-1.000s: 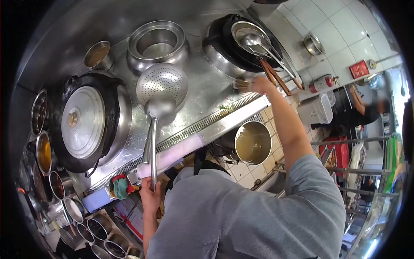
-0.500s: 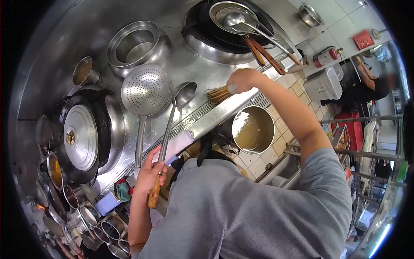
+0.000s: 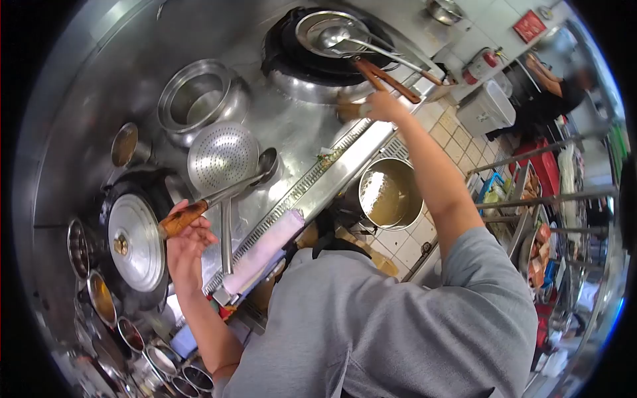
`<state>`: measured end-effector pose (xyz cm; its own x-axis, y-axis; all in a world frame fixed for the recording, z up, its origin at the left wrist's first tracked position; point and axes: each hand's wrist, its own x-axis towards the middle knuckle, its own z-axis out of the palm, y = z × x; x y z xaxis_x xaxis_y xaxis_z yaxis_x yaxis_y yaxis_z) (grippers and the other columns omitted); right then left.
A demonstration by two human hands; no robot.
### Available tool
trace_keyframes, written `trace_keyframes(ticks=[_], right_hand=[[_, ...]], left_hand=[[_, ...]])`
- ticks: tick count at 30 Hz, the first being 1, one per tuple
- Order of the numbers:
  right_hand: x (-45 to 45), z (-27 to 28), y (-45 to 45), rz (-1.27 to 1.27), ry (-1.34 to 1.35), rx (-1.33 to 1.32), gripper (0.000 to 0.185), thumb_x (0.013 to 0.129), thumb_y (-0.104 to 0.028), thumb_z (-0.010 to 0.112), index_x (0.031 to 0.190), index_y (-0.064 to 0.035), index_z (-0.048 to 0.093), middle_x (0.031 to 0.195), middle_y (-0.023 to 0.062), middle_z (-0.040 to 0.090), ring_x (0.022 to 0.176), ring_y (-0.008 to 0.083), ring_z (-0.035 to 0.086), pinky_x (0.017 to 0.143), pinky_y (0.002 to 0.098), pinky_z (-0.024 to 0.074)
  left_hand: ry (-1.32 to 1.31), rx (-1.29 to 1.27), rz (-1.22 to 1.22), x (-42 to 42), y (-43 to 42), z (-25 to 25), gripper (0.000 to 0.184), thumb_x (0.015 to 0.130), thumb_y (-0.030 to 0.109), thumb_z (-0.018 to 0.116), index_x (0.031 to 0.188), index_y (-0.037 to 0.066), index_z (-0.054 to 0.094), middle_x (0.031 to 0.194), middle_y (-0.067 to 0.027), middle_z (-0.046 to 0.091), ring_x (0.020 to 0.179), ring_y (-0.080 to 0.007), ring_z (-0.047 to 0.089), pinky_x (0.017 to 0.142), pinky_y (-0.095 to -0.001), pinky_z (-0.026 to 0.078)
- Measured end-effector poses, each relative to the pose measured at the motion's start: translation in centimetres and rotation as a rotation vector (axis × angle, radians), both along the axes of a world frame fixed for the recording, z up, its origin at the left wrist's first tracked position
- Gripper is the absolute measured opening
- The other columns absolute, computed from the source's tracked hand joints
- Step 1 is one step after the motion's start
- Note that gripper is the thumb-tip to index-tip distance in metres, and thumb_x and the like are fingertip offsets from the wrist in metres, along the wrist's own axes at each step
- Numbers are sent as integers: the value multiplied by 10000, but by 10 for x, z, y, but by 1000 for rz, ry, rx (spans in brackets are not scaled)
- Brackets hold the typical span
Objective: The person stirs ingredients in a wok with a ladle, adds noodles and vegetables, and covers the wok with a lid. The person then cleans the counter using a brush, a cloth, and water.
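My left hand [image 3: 188,239] is at the wooden handle of a long metal ladle [image 3: 229,191], thumb above it and fingers loosely curled below. The ladle's bowl [image 3: 268,164] rests at the edge of a perforated metal skimmer [image 3: 223,158] lying on the steel counter. My right hand [image 3: 385,107] is closed on a bamboo wok brush [image 3: 352,109], which is smeared by motion over the counter, just below the wooden handles of a strainer [image 3: 388,78]. Food scraps [image 3: 330,156] lie on the slotted drain at the counter's front edge.
A lidded wok [image 3: 136,242] stands at left, with a steel pot [image 3: 196,99] behind the skimmer. A black wok [image 3: 275,56] holds the strainer and a second ladle. Below the counter edge is a pot of liquid [image 3: 390,194]. A folded cloth [image 3: 265,249] lies along the edge. Another person [image 3: 564,93] stands far right.
My left hand has moved up and left, swinging the ladle's handle toward the lidded wok. My right hand has carried the brush slightly up; scraps now show on the drain where it was.
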<state>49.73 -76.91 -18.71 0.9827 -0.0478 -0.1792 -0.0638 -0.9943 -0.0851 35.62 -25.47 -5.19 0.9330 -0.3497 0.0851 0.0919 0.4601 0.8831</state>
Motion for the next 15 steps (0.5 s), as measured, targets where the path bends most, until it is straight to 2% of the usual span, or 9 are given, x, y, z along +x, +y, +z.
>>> trace_keyframes(ticks=[2, 3, 5, 7, 9, 11, 12, 14, 15], right_hand=[[-31, 28, 68, -63, 165, -47, 312, 741, -242, 552, 887, 12, 659, 930, 196, 650, 886, 337, 633, 790, 399, 507], [-37, -4, 83, -116, 148, -84, 275, 729, -191, 559, 894, 3, 661, 962, 198, 642, 908, 336, 626, 815, 396, 499], [-61, 26, 122, 3, 211, -107, 275, 692, -163, 573, 898, -3, 660, 939, 194, 648, 904, 323, 630, 807, 380, 505], [-58, 29, 103, -55, 128, 124, 290, 674, -173, 574, 880, 14, 660, 934, 210, 645, 903, 323, 630, 808, 381, 503], [-53, 39, 88, -249, 114, 120, 299, 661, -181, 565, 856, 21, 666, 887, 217, 650, 830, 320, 646, 763, 383, 516], [-49, 9, 85, -357, -138, -40, 289, 658, -182, 560, 808, 43, 661, 794, 216, 651, 724, 306, 657, 674, 370, 533], [-54, 7, 93, -364, -131, -36, 289, 658, -182, 560, 808, 43, 661, 794, 216, 651, 724, 306, 657, 674, 370, 533], [-62, 10, 104, -232, 98, 43, 278, 667, -179, 571, 782, 62, 651, 733, 204, 647, 625, 290, 651, 588, 359, 535], [-61, 11, 112, -247, 135, 63, 279, 662, -183, 604, 757, 77, 639, 721, 202, 645, 598, 281, 645, 555, 351, 530]], left_hand=[[-252, 613, 321, 18, -5, -11, 296, 867, 172, 545, 1105, 5, 489, 1034, -147, 550, 781, -199, 576, 734, -297, 474], [-319, 758, 392, 26, -9, -18, 82, 862, 92, 541, 904, 22, 530, 997, -105, 536, 760, -177, 560, 734, -297, 456], [-685, 633, 467, 48, -20, -28, 130, 867, 92, 548, 756, 28, 532, 867, -75, 548, 715, -148, 548, 721, -284, 453], [-263, 187, 163, 58, -28, -37, 198, 866, 133, 576, 700, 35, 533, 701, -30, 535, 646, -120, 535, 651, -252, 439], [-165, 424, 112, 59, -48, -20, 240, 863, 162, 595, 662, 48, 529, 581, 15, 495, 567, -95, 494, 569, -240, 414], [-415, 555, -33, 65, -75, -16, 244, 852, 177, 608, 652, 61, 533, 576, 21, 491, 543, -74, 460, 512, -252, 386], [-544, 592, -173, 71, -89, -13, 247, 839, 191, 611, 662, 35, 536, 564, -29, 514, 522, -111, 462, 508, -275, 389], [-752, 610, -252, 71, -125, 5, 254, 820, 210, 615, 688, 7, 542, 574, -96, 540, 516, -170, 482, 517, -310, 398], [-753, 545, -279, 75, -143, 8, 281, 821, 228, 616, 666, 11, 526, 554, -44, 504, 524, -124, 453, 504, -298, 374]])
